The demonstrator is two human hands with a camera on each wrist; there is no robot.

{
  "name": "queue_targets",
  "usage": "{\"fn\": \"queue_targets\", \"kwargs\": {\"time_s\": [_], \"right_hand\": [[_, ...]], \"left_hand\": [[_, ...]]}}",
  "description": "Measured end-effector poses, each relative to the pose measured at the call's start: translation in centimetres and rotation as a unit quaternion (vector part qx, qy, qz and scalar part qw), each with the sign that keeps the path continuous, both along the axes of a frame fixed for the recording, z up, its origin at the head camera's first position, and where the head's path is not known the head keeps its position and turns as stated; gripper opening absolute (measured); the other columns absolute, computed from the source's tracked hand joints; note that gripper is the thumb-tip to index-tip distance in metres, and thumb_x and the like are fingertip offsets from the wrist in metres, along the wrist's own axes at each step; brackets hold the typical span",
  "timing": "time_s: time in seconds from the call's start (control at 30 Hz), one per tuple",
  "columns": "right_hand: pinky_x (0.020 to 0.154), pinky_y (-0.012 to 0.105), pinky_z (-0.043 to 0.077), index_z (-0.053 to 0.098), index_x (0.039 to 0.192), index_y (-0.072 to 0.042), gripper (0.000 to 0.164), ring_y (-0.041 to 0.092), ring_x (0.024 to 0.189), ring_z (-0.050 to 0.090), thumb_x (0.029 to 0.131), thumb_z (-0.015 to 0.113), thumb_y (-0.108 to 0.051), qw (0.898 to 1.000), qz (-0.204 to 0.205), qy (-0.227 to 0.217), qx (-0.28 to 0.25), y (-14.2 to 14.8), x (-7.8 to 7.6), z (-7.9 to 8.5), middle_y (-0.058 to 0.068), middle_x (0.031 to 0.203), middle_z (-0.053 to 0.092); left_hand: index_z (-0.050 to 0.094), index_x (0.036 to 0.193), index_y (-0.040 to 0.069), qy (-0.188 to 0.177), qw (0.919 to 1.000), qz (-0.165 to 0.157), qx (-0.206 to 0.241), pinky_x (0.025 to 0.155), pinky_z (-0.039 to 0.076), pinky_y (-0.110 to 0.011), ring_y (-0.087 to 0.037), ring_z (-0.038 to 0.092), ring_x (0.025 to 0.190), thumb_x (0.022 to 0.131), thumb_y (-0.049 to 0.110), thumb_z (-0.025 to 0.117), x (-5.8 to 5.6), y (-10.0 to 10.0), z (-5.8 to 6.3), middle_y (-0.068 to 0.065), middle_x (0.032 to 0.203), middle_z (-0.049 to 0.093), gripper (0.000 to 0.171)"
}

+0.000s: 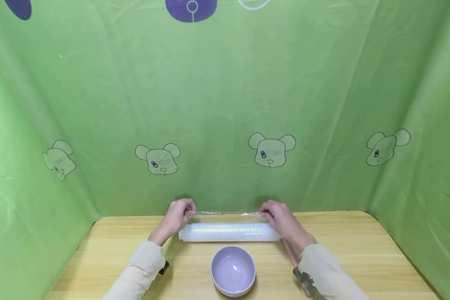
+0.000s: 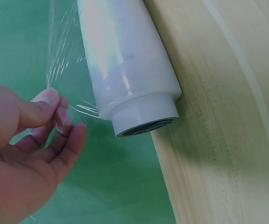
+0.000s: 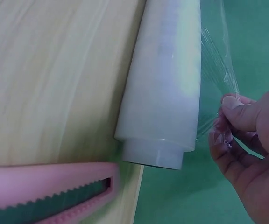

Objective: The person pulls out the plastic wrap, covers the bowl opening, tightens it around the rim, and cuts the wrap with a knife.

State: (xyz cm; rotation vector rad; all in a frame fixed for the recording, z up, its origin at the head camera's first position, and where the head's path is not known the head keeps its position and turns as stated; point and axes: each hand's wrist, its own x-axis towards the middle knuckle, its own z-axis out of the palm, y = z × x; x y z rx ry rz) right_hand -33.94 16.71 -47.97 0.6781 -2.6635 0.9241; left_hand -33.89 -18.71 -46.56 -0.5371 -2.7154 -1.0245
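Observation:
A roll of clear cling film (image 1: pixel 230 232) lies crosswise near the table's far edge. My left hand (image 1: pixel 181 213) pinches one corner of the film's loose end between thumb and fingers, just beyond the roll's left end. At the other side my right hand (image 1: pixel 281 216) pinches the opposite corner. Between them the thin film sheet (image 1: pixel 225 213) is stretched taut. In the left wrist view, the film (image 2: pixel 62 60) runs in creases from the roll (image 2: pixel 130 60) to the fingertips. The right wrist view shows gathered film (image 3: pixel 228 74) at the right hand (image 3: pixel 251 135).
A lilac bowl (image 1: pixel 233 271) stands upright on the wooden table (image 1: pixel 112 250), nearer than the roll. Beside the roll's right end lies a pink tool (image 3: pixel 50 184) with toothed inner edges, partly hidden by the right arm in the head view. Green curtains (image 1: pixel 225 104) surround the table.

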Motion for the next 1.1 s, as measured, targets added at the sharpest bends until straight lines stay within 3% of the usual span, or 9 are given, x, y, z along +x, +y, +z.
{"fn": "queue_targets", "kwargs": {"time_s": [0.17,0.4,0.63,0.87,1.1], "right_hand": [[0.079,0.027,0.061,0.074,0.101,-0.006,0.015,0.017,0.086,0.067,0.091,0.071,0.004,1.0,-0.005,-0.03,0.002,-0.1,-0.2,0.4,0.005,0.096,0.071],[0.076,0.025,0.061,0.072,0.098,-0.005,0.011,0.018,0.085,0.067,0.091,0.071,0.003,0.999,0.01,-0.033,-0.007,-0.4,-0.7,1.3,0.009,0.095,0.072],[0.072,0.025,0.06,0.07,0.099,-0.001,0.008,0.03,0.085,0.068,0.093,0.069,0.004,0.996,0.026,-0.078,-0.034,0.2,-0.9,2.4,0.011,0.092,0.07],[0.072,0.026,0.061,0.069,0.098,0.002,0.007,0.031,0.083,0.068,0.094,0.065,0.005,0.996,0.04,-0.068,-0.029,0.3,-1.2,4.0,0.016,0.093,0.071],[0.068,0.024,0.059,0.069,0.098,0.003,0.007,0.023,0.078,0.066,0.093,0.067,0.006,0.997,0.045,-0.052,-0.018,0.7,-1.2,5.1,0.013,0.09,0.07]], "left_hand": [[0.067,0.088,0.0,-0.011,0.9999,0.006,0.012,0.072,0.058,-0.026,-0.016,0.061,0.076,0.087,-0.015,0.067,0.0,-0.3,0.0,-0.004,0.082,0.066,0.016],[0.066,0.089,-0.001,-0.024,0.9987,0.005,0.045,0.068,0.056,-0.026,-0.016,0.059,0.072,0.089,-0.015,0.064,-0.2,-1.1,0.1,-0.009,0.079,0.065,0.014],[0.064,0.092,-0.002,-0.025,0.9984,-0.008,0.05,0.067,0.057,-0.026,-0.018,0.06,0.073,0.093,-0.014,0.062,-0.5,-1.0,1.2,-0.017,0.085,0.068,0.012],[0.064,0.092,-0.003,-0.026,0.9979,0.001,0.059,0.062,0.057,-0.026,-0.016,0.059,0.069,0.094,-0.013,0.06,-0.5,-1.0,2.3,-0.02,0.085,0.067,0.012],[0.065,0.094,-0.003,-0.019,0.9977,0.002,0.064,0.065,0.058,-0.027,-0.018,0.06,0.072,0.094,-0.013,0.06,-0.7,-0.8,3.1,-0.02,0.089,0.068,0.011]]}}
